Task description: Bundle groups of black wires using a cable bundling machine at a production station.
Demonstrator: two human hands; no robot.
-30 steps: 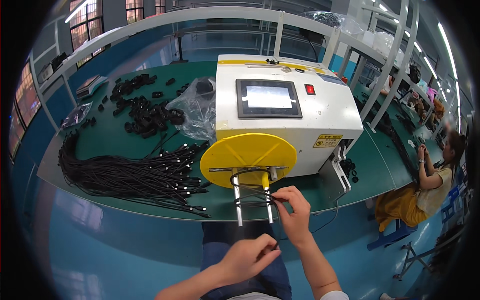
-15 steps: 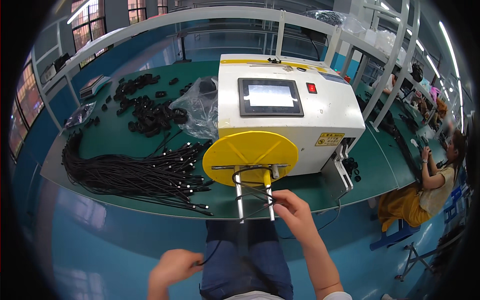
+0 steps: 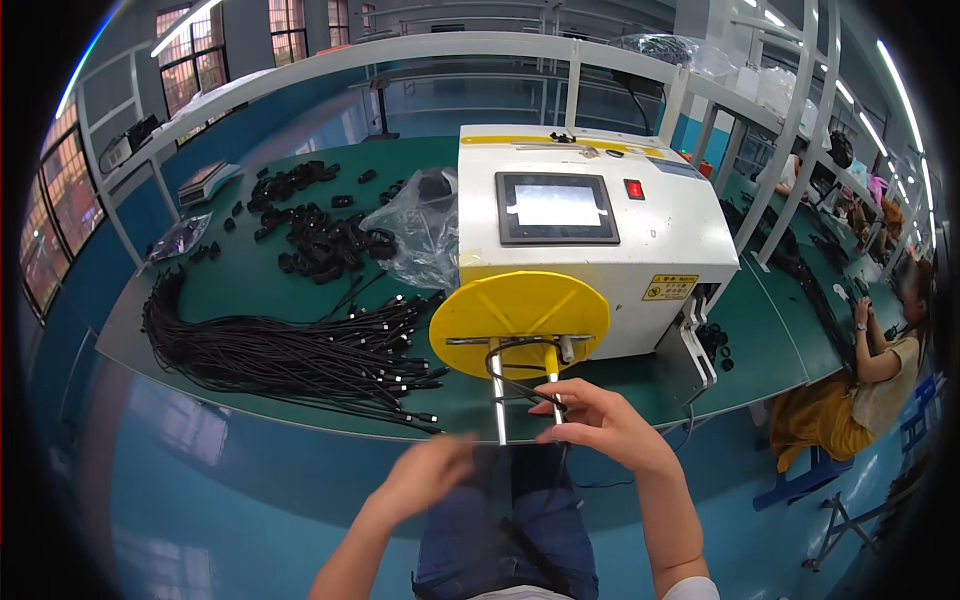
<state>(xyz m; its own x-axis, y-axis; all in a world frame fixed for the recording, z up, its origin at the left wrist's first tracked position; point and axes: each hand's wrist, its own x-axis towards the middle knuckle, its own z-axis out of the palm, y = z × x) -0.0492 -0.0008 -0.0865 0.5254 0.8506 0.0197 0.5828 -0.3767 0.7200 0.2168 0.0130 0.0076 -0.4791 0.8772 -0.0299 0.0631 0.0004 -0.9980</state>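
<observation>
Nearest, the left hand (image 3: 432,478) hangs blurred below the bench edge; I cannot tell what its fingers hold. The right hand (image 3: 598,425) pinches a black cable (image 3: 520,390) looped around two upright metal posts (image 3: 498,405), keeping it taut against the yellow disc (image 3: 520,310). Farther left, loose cables (image 3: 290,355) lie within reach.

The left hand (image 3: 430,478) has come back up from low down and is now close under the two metal rods (image 3: 525,405). The right hand (image 3: 595,425) has moved a bit lower on the black cable (image 3: 520,390).
</observation>
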